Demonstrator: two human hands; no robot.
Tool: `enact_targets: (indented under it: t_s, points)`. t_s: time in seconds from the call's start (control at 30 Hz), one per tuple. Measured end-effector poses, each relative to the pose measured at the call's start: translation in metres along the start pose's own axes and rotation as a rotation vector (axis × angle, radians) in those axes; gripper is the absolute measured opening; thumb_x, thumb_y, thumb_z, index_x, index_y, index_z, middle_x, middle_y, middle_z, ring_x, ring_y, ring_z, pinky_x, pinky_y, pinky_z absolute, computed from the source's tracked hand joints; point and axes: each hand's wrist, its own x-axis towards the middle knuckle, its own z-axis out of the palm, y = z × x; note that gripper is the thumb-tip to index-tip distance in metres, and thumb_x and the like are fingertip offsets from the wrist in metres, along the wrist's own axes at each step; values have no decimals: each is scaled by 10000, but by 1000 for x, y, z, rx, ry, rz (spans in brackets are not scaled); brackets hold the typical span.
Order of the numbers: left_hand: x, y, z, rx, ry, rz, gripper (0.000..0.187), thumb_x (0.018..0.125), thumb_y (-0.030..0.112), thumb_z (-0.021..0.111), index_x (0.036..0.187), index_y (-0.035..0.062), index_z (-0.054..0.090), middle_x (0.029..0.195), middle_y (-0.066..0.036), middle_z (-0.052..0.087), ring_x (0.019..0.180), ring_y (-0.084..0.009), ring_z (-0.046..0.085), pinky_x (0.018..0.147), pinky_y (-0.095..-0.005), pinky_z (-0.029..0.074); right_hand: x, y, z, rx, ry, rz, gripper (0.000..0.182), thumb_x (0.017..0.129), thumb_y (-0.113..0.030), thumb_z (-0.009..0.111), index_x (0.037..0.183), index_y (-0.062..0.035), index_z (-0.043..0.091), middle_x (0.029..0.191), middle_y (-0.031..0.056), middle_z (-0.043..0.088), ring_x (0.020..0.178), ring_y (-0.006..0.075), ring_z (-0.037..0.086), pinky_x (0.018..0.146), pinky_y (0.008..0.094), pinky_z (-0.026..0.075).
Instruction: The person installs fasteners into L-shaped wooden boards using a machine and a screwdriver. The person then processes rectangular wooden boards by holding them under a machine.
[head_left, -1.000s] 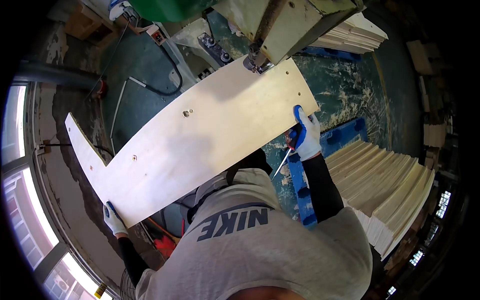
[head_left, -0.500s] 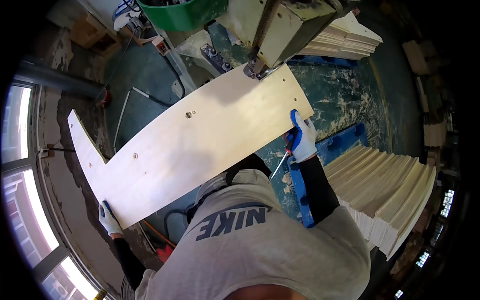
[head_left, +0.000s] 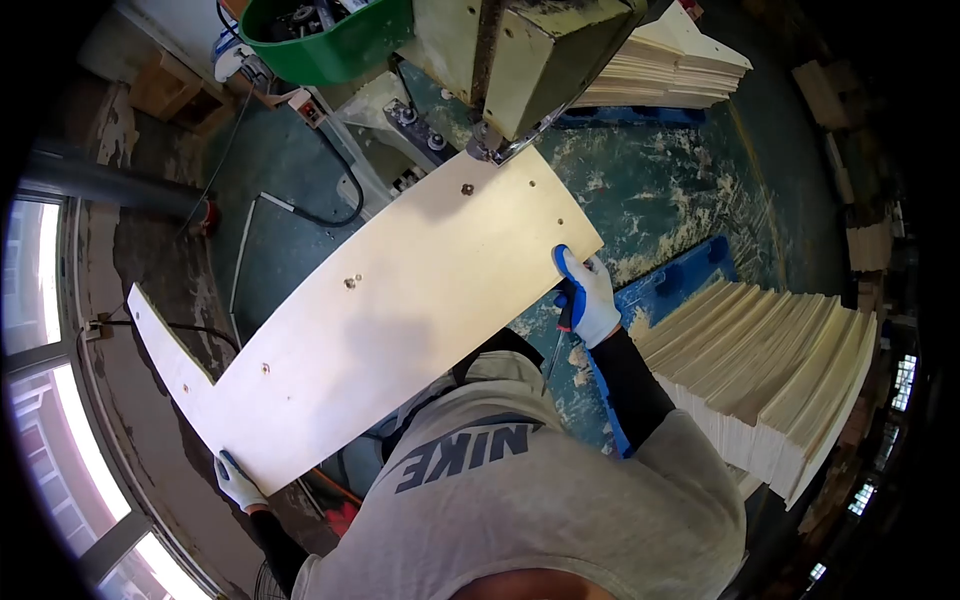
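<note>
gripping wooden board [head_left: 440, 270] with left hand [head_left: 238, 482] and right hand [head_left: 592, 300] near opposite ends, likely for steadiness under machine head [head_left: 545, 70] beyond fingers; clasping tool [head_left: 566, 316] beneath right thumb.

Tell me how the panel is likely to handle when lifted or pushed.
The panel is probably fairly stiff: held by the left hand and right hand near opposite ends, it shows no clear sag. Being long and broad, it may tip if one hand lets go. Its smooth-looking face might slide easily.
</note>
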Motion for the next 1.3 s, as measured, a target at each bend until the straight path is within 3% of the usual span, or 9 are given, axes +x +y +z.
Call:
enact_targets:
  t_s: [0.27, 0.37, 0.6, 0.73, 0.87, 0.97, 1.3]
  points:
    - [-33, -10, -43, 105, 57, -57, 502, 1027, 315, 569, 1297, -108, 556, 1170, -123, 648, 1016, -161, 586, 908, -290, 488, 10, 7, 29, -106, -127, 1, 297, 929, -304, 680, 1130, -100, 602, 864, -11, 630, 615, 66, 557, 479, 223, 400]
    - [-36, -10, -29, 3, 121, -61, 498, 1027, 320, 569, 1299, -97, 563, 1170, -110, 647, 1005, -158, 587, 900, -293, 490, 23, -1, 43, -162, -115, -51, 291, 918, -329, 697, 1075, -95, 624, 816, -22, 634, 611, 62, 579, 466, 208, 390]
    - [-22, 8, -28, 24, 3, -94, 494, 1020, 335, 581, 1290, -79, 580, 1164, -93, 651, 973, -141, 590, 891, -280, 485, 34, -6, 59, -116, -135, -54, 277, 911, -322, 714, 1031, -89, 625, 754, -3, 611, 523, 80, 546, 436, 216, 376]
    - [-24, -4, -29, -118, 71, -176, 510, 1019, 343, 580, 1303, -80, 571, 1173, -98, 652, 986, -153, 594, 912, -287, 487, 29, -3, 54, -99, -123, -29, 285, 914, -328, 709, 1029, -87, 608, 739, 0, 584, 515, 91, 525, 439, 230, 382]
    - [-28, -22, -27, -18, 141, -105, 497, 1026, 344, 567, 1301, -69, 585, 1198, -94, 647, 1014, -145, 586, 923, -282, 483, 32, 4, 49, -93, -118, -34, 287, 921, -321, 697, 1056, -88, 597, 735, -7, 569, 530, 95, 527, 449, 233, 389]
    - [-19, -22, -27, -8, 121, -103, 507, 1028, 335, 564, 1316, -82, 563, 1217, -122, 649, 1024, -158, 589, 928, -292, 481, 28, 8, 48, -74, -93, -40, 259, 934, -300, 678, 1061, -91, 594, 761, 0, 573, 528, 93, 520, 450, 233, 389]
    - [1, -27, -18, -24, 20, -119, 519, 1019, 380, 572, 1288, -63, 597, 1172, -81, 658, 1001, -137, 586, 905, -276, 482, 23, -1, 53, -111, -88, -35, 243, 941, -296, 670, 1040, -91, 584, 771, 4, 578, 529, 92, 524, 444, 224, 386]
